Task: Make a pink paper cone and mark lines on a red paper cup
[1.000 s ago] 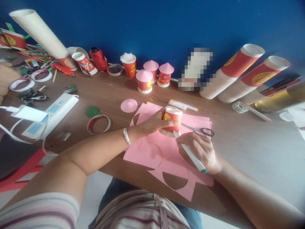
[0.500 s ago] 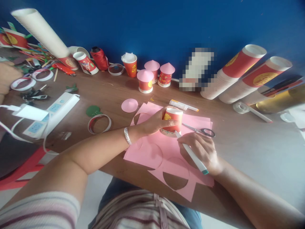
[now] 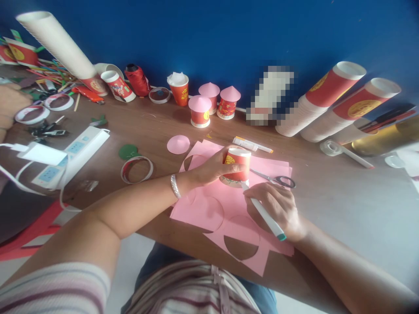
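Note:
My left hand (image 3: pixel 209 168) is wrapped round a small red paper cup (image 3: pixel 238 164) that stands upside down on a pink paper sheet (image 3: pixel 229 205). My right hand (image 3: pixel 276 207) grips a white marker (image 3: pixel 264 214) with a green end cap, its tip touching the paper at the cup's rim. The pink sheet has round holes cut out of it, and traced circles show beside the cup. Scissors (image 3: pixel 276 179) lie on the sheet just right of the cup.
A pink paper disc (image 3: pixel 178 144), a tape ring (image 3: pixel 136 169), a green cut-out (image 3: pixel 127 151) and a white power strip (image 3: pixel 70 156) lie to the left. Three pink-capped cups (image 3: pixel 199 111) and stacks of paper cups (image 3: pixel 327 100) line the blue wall. Another person's hand (image 3: pixel 9 104) is at far left.
The marker tip has slid slightly along the cup's rim. Both hands and the cup stay in nearly the same place.

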`<control>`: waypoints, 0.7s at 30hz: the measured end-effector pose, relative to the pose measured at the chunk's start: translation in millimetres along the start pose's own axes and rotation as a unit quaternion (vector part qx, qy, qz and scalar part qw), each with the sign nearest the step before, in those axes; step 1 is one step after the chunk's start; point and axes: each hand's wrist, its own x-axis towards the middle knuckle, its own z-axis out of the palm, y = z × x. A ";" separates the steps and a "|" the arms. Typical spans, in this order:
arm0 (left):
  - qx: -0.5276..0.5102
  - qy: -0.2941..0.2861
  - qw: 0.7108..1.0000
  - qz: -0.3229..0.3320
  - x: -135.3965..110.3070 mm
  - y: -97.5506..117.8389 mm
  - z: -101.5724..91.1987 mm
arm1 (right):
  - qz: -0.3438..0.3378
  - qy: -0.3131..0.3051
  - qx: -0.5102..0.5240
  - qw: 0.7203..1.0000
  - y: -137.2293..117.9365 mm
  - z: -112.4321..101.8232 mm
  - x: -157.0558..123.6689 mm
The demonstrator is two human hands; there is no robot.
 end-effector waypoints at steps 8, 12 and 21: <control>-0.006 0.001 1.000 0.005 0.3 -1.5 -1.1 | 0.000 -0.004 -0.003 1.000 -1.3 -0.2 -0.5; -0.008 -0.004 1.000 0.006 0.6 -1.9 -0.9 | -0.001 -0.005 0.003 1.000 -2.3 -0.7 1.0; -0.003 -0.004 1.000 0.010 0.5 -4.5 -2.2 | 0.006 -0.016 0.008 1.000 -3.4 0.7 -2.8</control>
